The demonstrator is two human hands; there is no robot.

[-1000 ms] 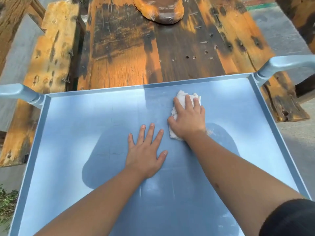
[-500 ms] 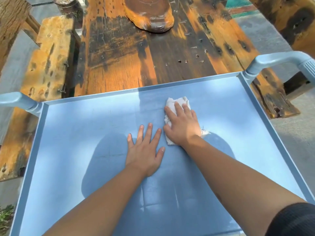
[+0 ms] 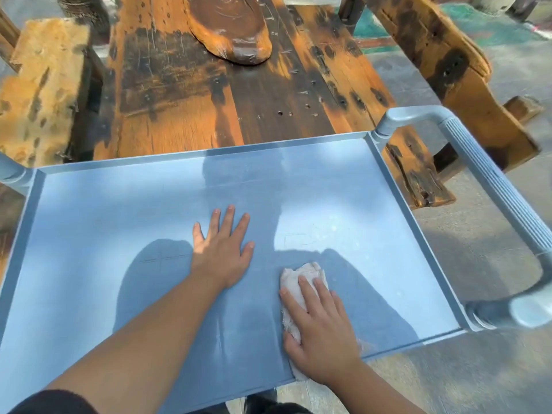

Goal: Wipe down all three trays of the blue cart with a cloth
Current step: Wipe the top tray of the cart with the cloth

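The blue cart's top tray [image 3: 98, 222] fills the lower half of the view, with a raised rim all round. My left hand [image 3: 222, 249] lies flat on the tray's middle, fingers spread, holding nothing. My right hand [image 3: 321, 336] presses a crumpled white cloth [image 3: 298, 279] onto the tray near its front edge, right of centre. The cloth sticks out ahead of my fingers and under my palm. The two lower trays are hidden beneath the top one.
The cart's grey ribbed handle [image 3: 490, 180] curves along the right side, and a grey post [image 3: 12, 171] stands at the far left corner. Beyond the tray stands a worn wooden table [image 3: 185, 94] with a brown carved object [image 3: 236, 28] and benches [image 3: 38, 85]. Concrete floor [image 3: 466, 240] lies at right.
My right hand has pulled the cloth back from the tray's far middle to its front edge. The left hand has stayed flat in place. The view has tilted toward the cart's right side.
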